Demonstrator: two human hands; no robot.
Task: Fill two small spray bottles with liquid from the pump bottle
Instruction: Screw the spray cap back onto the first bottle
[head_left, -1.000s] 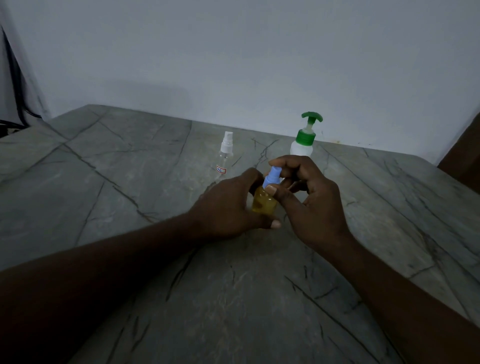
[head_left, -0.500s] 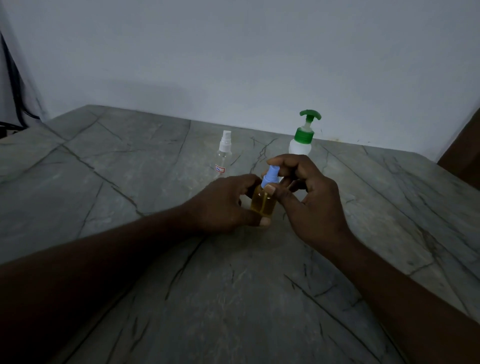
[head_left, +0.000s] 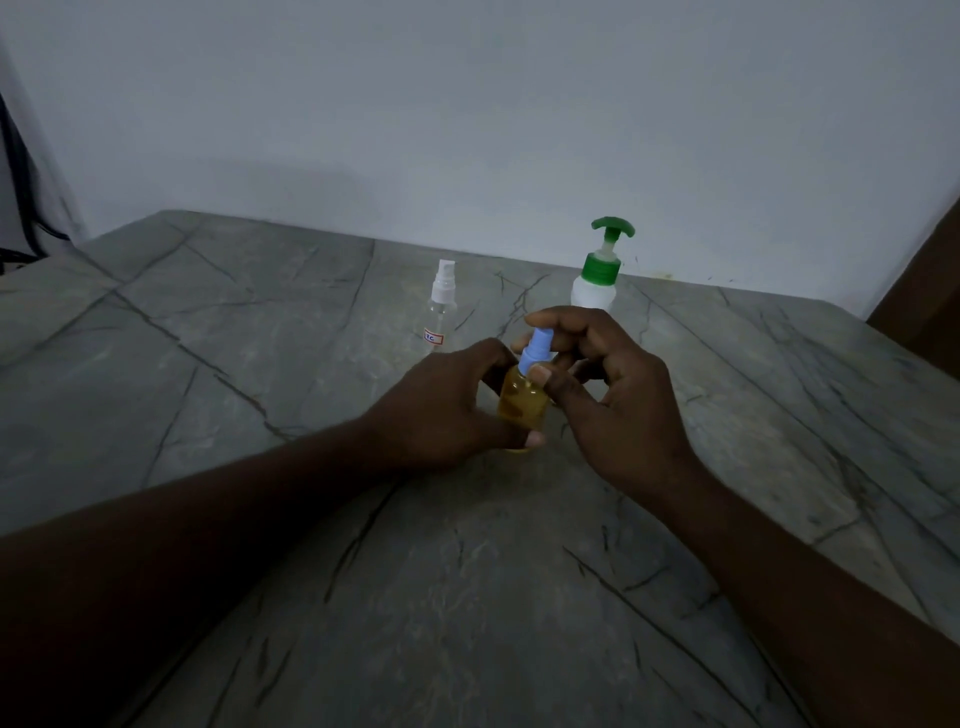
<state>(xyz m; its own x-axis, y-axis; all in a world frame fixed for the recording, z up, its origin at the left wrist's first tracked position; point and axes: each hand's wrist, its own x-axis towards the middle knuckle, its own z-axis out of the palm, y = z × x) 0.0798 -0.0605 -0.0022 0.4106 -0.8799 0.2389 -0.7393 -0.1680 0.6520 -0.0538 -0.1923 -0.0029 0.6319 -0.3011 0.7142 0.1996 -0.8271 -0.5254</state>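
Left thumb (head_left: 535, 440): slid back leftward along the bottle (head_left: 522, 405) base.
Right fingers (head_left: 561, 321): shifted slightly round cap (head_left: 535, 349); one fingertip now shows left of it.

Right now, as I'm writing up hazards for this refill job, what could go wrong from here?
1. The left hand grips the amber spray bottle of yellow liquid while the right hand pinches its blue spray cap; a crooked or loose cap might leak.
2. The clear spray bottle and the pump bottle stand just beyond the hands; a careless reach could topple them.
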